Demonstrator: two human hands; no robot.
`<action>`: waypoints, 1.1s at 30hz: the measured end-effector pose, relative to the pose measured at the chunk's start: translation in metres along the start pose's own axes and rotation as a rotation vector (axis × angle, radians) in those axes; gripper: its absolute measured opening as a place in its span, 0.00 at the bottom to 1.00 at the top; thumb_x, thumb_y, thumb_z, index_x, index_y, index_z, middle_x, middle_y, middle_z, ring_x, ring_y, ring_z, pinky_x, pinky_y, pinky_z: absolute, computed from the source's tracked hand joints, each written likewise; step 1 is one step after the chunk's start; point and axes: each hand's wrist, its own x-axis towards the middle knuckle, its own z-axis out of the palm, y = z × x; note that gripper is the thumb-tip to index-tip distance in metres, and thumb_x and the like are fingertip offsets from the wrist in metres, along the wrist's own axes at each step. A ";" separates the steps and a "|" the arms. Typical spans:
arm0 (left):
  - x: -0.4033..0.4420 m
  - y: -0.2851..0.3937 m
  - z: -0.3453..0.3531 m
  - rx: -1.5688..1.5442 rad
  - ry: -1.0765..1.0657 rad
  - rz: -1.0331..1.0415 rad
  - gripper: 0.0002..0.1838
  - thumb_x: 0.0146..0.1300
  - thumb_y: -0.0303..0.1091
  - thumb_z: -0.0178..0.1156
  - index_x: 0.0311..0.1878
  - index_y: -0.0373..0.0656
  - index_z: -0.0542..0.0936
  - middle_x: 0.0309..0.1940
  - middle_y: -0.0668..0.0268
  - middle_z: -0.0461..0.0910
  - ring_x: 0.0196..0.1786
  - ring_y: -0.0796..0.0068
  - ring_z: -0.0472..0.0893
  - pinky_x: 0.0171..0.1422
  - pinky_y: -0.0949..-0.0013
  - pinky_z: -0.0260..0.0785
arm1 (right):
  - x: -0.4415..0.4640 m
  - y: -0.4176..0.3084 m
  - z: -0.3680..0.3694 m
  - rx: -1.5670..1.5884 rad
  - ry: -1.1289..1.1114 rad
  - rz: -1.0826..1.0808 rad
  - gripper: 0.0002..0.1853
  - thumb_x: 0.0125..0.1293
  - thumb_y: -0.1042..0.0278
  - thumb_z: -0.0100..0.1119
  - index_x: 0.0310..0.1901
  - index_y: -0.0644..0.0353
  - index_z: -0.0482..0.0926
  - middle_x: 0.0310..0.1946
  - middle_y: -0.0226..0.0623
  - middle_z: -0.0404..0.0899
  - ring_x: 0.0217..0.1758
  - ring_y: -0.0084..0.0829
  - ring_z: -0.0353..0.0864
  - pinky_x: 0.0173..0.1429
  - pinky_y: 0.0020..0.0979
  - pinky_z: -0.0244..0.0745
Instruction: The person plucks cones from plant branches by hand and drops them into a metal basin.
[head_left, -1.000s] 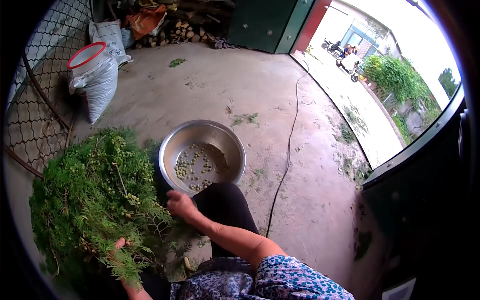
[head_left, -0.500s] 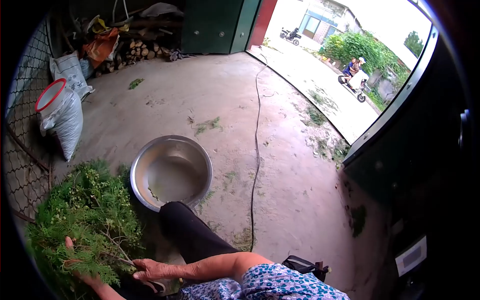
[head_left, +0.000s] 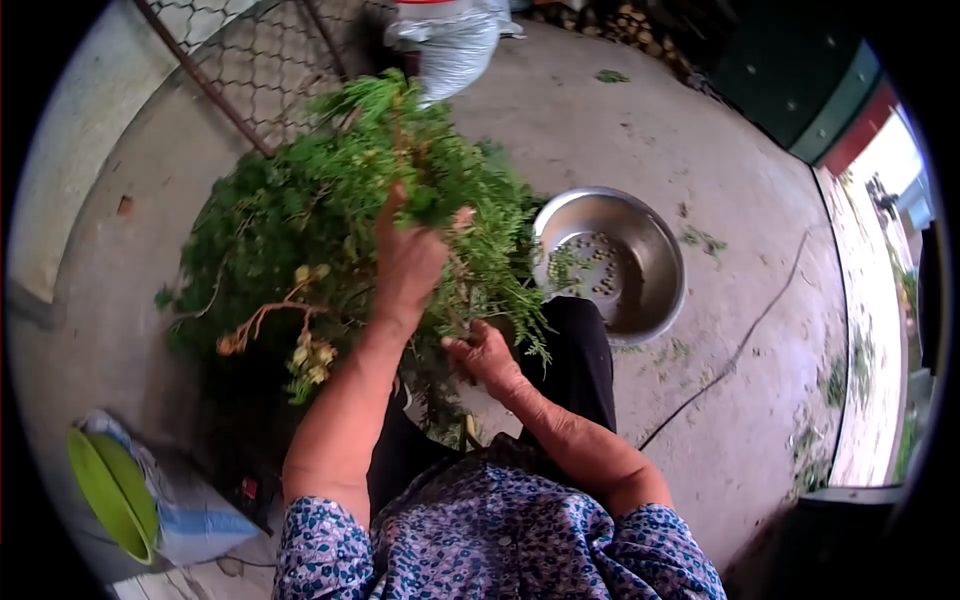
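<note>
A leafy evergreen branch (head_left: 470, 180) rises over a big heap of green cuttings (head_left: 260, 200) in front of me. My right hand (head_left: 488, 360) is closed round the branch's lower stem, near my knee. Farther up, my left hand (head_left: 410, 262) reaches into the foliage. It is smeared by motion, and leaves hide most of its fingers. Pale yellow-green cones hang on a bent twig (head_left: 268, 312) left of my forearm. Right of the heap stands a wide metal basin (head_left: 664, 262) with small round yellowish-green bits and a green sprig inside.
At lower left stands a sack (head_left: 200, 515) with a lime-green rim. A white sack (head_left: 455, 55) stands beyond the heap, beside wire mesh (head_left: 265, 65). A dark cable (head_left: 735, 360) crosses the floor at right, and firewood (head_left: 640, 28) lies at the back.
My view has swung left and down, so the basin now appears farther right. My left hand has moved up into the foliage; my right hand stays at the stem.
</note>
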 end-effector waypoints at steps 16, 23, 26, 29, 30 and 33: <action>-0.022 -0.073 -0.045 -0.426 0.001 -0.380 0.07 0.59 0.25 0.57 0.41 0.35 0.78 0.31 0.64 0.80 0.32 0.79 0.79 0.37 0.77 0.72 | 0.105 -0.084 0.019 0.186 0.215 -0.066 0.09 0.60 0.67 0.51 0.28 0.63 0.68 0.12 0.33 0.68 0.10 0.24 0.67 0.13 0.25 0.59; 0.000 -0.148 -0.033 -0.881 0.644 -0.687 0.08 0.57 0.29 0.61 0.39 0.40 0.76 0.31 0.68 0.76 0.33 0.78 0.77 0.36 0.77 0.72 | 0.148 -0.070 0.035 0.096 0.150 -0.034 0.08 0.57 0.67 0.53 0.28 0.63 0.69 0.13 0.33 0.69 0.12 0.24 0.68 0.13 0.25 0.60; -0.007 -0.160 -0.040 -0.726 0.720 -0.764 0.08 0.55 0.35 0.63 0.35 0.43 0.77 0.26 0.68 0.76 0.22 0.83 0.73 0.22 0.81 0.65 | 0.152 -0.068 0.043 0.116 0.114 0.009 0.07 0.56 0.69 0.54 0.28 0.63 0.69 0.14 0.32 0.68 0.13 0.24 0.69 0.13 0.26 0.60; -0.009 -0.164 -0.044 -0.699 0.697 -0.862 0.10 0.55 0.37 0.64 0.37 0.43 0.78 0.30 0.67 0.78 0.26 0.82 0.74 0.28 0.78 0.66 | 0.162 -0.063 0.045 0.100 0.065 -0.002 0.09 0.57 0.70 0.54 0.30 0.65 0.67 0.14 0.34 0.69 0.11 0.25 0.68 0.12 0.26 0.59; -0.005 -0.167 -0.044 -0.729 0.838 -0.833 0.11 0.54 0.36 0.64 0.38 0.42 0.78 0.32 0.67 0.78 0.31 0.81 0.75 0.33 0.77 0.67 | 0.162 -0.061 0.048 0.102 0.078 0.006 0.09 0.57 0.70 0.54 0.29 0.65 0.67 0.14 0.34 0.69 0.11 0.24 0.68 0.12 0.26 0.58; 0.006 -0.185 -0.057 -0.661 0.905 -0.772 0.20 0.50 0.42 0.68 0.43 0.41 0.79 0.41 0.67 0.79 0.42 0.78 0.73 0.47 0.71 0.63 | 0.168 -0.060 0.053 0.098 0.096 0.010 0.09 0.57 0.71 0.54 0.28 0.65 0.66 0.14 0.34 0.69 0.11 0.24 0.67 0.12 0.26 0.58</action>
